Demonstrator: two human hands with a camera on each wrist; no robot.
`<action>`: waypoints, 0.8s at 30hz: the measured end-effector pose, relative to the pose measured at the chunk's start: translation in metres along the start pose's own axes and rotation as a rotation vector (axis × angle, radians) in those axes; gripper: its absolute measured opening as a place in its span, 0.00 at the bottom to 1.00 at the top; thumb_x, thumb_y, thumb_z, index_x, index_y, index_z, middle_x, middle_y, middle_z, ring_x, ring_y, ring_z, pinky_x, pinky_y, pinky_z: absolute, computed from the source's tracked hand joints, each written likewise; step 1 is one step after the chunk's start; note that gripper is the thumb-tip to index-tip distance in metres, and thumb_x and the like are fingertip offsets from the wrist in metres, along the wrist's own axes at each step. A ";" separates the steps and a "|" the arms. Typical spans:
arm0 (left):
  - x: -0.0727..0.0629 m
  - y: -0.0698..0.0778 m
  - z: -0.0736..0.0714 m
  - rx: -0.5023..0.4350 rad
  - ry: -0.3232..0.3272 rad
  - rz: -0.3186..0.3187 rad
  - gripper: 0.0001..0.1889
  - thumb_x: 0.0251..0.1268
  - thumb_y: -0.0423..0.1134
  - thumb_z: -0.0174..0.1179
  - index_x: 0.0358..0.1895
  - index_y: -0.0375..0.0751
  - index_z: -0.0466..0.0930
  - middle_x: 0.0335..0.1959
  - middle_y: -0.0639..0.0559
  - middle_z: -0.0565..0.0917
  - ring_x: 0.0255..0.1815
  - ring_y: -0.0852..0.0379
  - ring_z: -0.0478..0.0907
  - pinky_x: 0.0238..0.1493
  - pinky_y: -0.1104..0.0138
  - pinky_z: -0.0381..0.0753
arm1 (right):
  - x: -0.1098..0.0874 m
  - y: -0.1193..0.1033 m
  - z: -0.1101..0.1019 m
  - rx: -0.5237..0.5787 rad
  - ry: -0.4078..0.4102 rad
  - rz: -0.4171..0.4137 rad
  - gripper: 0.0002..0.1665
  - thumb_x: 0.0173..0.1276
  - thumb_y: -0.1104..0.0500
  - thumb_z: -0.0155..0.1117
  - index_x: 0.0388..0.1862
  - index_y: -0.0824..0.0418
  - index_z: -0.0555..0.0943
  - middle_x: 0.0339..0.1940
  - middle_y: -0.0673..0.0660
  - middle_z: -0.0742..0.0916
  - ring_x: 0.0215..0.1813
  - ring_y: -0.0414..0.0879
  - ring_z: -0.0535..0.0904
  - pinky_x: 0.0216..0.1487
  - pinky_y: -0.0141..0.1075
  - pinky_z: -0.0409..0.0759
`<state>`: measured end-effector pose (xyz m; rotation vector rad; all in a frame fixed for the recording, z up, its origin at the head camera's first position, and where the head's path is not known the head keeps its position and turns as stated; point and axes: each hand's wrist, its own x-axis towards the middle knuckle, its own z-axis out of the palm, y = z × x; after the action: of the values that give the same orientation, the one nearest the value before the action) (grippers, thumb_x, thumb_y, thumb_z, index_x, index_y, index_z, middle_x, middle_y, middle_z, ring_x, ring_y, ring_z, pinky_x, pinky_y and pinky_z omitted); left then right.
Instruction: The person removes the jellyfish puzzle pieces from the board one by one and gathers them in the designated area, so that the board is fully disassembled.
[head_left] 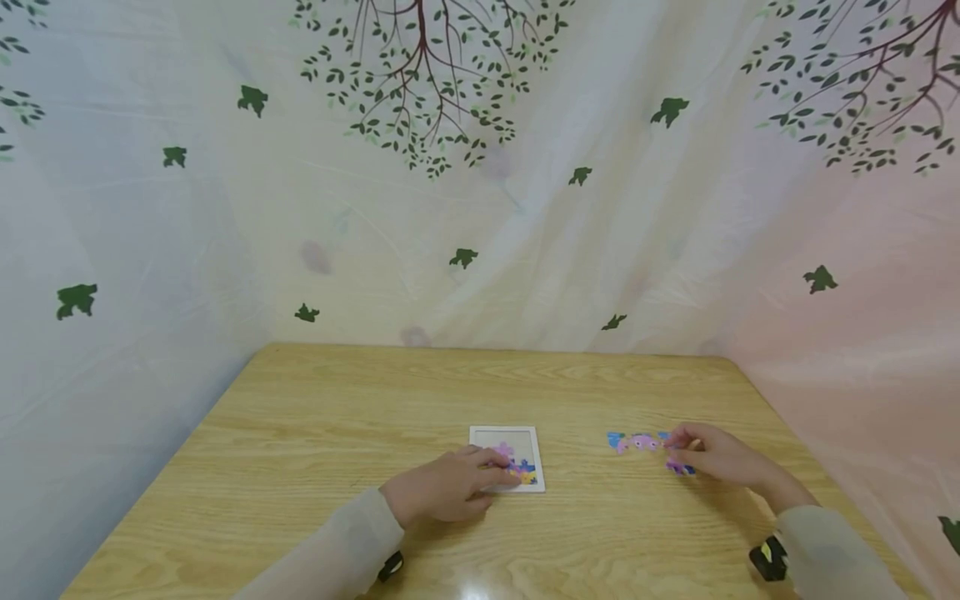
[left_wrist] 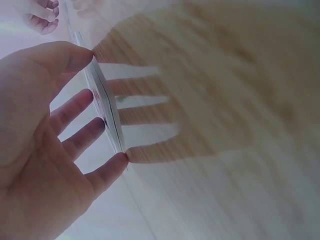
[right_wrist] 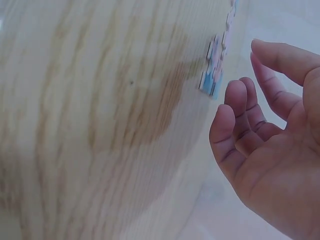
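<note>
Reference landmark: the frame (head_left: 537, 458), a white puzzle tray lying flat on the table (head_left: 375, 392). Behind it, beyond the table's far edge, hangs a printed curtain (head_left: 375, 250).

Work status: fitted pieces (head_left: 527, 477), in yellow, blue and pink, occupy the near part of the frame; its far part shows grey backing. Loose pieces (head_left: 643, 442), blue and pink, lie in a row on the table, to the right of the frame and well apart from it. A purple piece (head_left: 677, 467) lies at the near right end of this row, partly under the right hand.

Left hand (head_left: 450, 483): laid across the near left corner of the frame, fingers extended and not clenched. The left wrist view shows thumb and fingertips bearing on the frame, apparently to steady it.

Right hand (head_left: 720, 456): to the right of the frame, fingers bent over the right end of the row. Thumb and index tips are close together; whether a piece is pinched between them cannot be told.

Step in hand, as judged: selecting a loose piece while the frame is steadied. The next move would call for a secure pinch on one piece, a clean lift without disturbing its neighbours, and transfer leftward to the frame.
</note>
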<state>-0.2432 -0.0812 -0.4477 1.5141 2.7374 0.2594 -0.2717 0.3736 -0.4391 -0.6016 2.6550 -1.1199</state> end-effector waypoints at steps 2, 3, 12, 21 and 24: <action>-0.001 0.000 0.000 -0.010 0.018 0.015 0.24 0.76 0.36 0.58 0.72 0.51 0.77 0.71 0.48 0.76 0.72 0.48 0.72 0.71 0.55 0.74 | 0.001 -0.004 0.002 0.000 -0.006 0.004 0.13 0.77 0.62 0.62 0.52 0.70 0.79 0.44 0.59 0.80 0.39 0.44 0.77 0.34 0.34 0.79; -0.001 0.000 0.000 -0.016 0.026 0.019 0.24 0.76 0.36 0.59 0.72 0.51 0.77 0.70 0.47 0.76 0.71 0.48 0.72 0.71 0.55 0.74 | 0.002 -0.006 0.002 -0.004 -0.007 0.009 0.13 0.77 0.61 0.62 0.53 0.69 0.79 0.44 0.59 0.80 0.40 0.45 0.77 0.34 0.34 0.79; -0.009 -0.003 -0.002 -0.039 0.011 -0.037 0.25 0.74 0.36 0.60 0.72 0.52 0.76 0.71 0.44 0.74 0.69 0.47 0.74 0.70 0.56 0.75 | 0.014 -0.022 0.013 0.014 -0.036 0.000 0.14 0.79 0.57 0.61 0.54 0.67 0.79 0.43 0.58 0.78 0.29 0.42 0.74 0.25 0.32 0.74; -0.019 -0.006 -0.005 -0.053 -0.044 -0.102 0.25 0.76 0.40 0.57 0.75 0.50 0.73 0.74 0.43 0.72 0.73 0.42 0.71 0.71 0.52 0.73 | 0.030 -0.036 0.025 0.030 -0.076 -0.030 0.12 0.79 0.58 0.61 0.53 0.66 0.79 0.44 0.58 0.79 0.29 0.40 0.72 0.25 0.30 0.73; -0.021 -0.007 -0.005 -0.043 -0.035 -0.080 0.25 0.76 0.40 0.57 0.74 0.48 0.74 0.74 0.43 0.73 0.73 0.43 0.71 0.71 0.51 0.74 | 0.037 -0.041 0.031 0.018 -0.085 -0.049 0.11 0.79 0.58 0.61 0.52 0.65 0.80 0.45 0.57 0.81 0.38 0.44 0.76 0.33 0.33 0.77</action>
<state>-0.2382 -0.1029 -0.4454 1.3828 2.7389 0.2861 -0.2826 0.3117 -0.4320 -0.6979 2.5689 -1.1045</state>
